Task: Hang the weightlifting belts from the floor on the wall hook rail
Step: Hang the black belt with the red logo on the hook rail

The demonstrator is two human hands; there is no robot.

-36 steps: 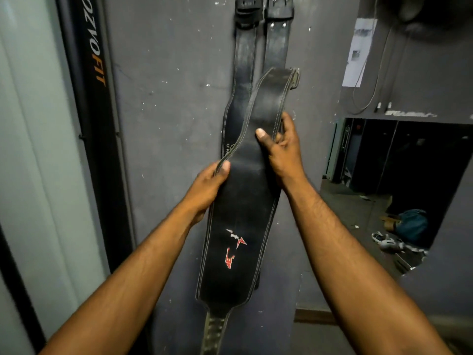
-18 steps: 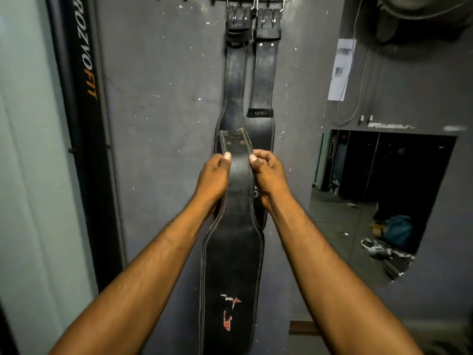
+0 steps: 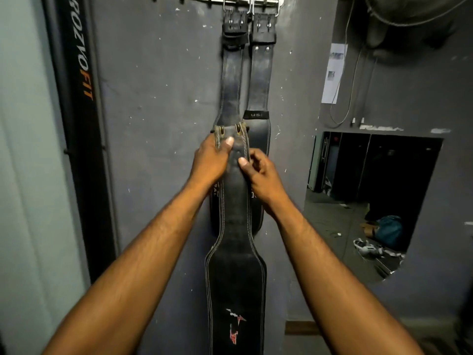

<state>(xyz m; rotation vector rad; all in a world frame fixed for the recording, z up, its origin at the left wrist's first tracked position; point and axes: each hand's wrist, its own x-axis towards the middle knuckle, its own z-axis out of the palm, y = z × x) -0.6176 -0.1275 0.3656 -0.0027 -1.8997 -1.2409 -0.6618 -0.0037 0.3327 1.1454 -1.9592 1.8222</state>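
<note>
I see both hands up at the grey wall, on one black leather weightlifting belt. The belt is held vertical in front of the wall, wide padded section low in frame with a red and white logo, narrow strap end up at hand height.

Left hand: grip closed on the strap's left edge just under the top end, thumb pressed flat on the front face. Worn buckle hardware shows right above that hand.

Right hand: grip partly curled, thumb tip on the strap's right edge, slightly lower than the left hand. The other fingers are bent and look loose; I can't tell if they clamp the strap from behind.

Hook rail runs along the top edge of frame. Two more black belts hang from it by their buckles, side by side and touching: left hanging belt, right hanging belt with a small "USI" tag. The held belt overlaps their lower halves and is not on the rail; its top end sits well below the hooks.

Black "FIT" branded post stands left of the wall. A mirror is on the right, with a paper notice above it.
</note>
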